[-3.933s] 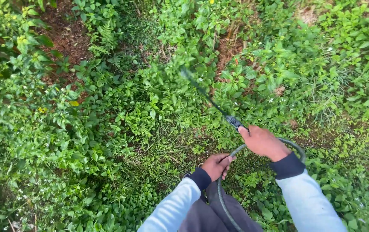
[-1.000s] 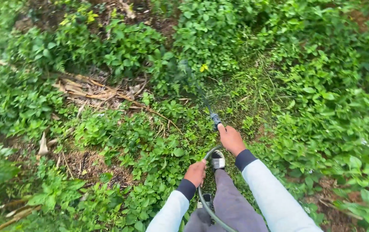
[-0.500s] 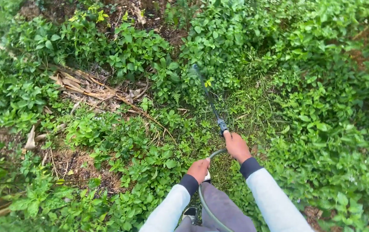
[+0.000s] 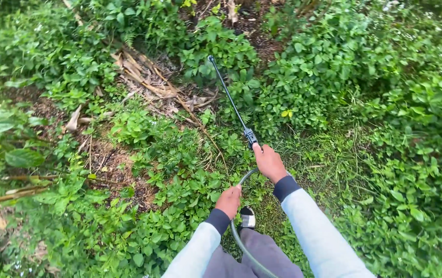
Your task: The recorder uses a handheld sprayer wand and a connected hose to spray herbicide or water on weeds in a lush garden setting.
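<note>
Green weeds cover nearly the whole ground, thick with broad leaves on every side. Among them at the upper left lies a patch of dry brown stalks, and below it a strip of bare brown soil. The person's legs in grey trousers show at the bottom edge, with one shoe set in the grass. A dark hose curves up from beside the trousers. The left hand is closed around the hose, just above the shoe. The right hand is closed around the grip of a thin black spray wand, which slants up and to the left; its tip ends over the weeds beside the dry stalks. Both arms wear pale sleeves with dark cuffs.
</note>
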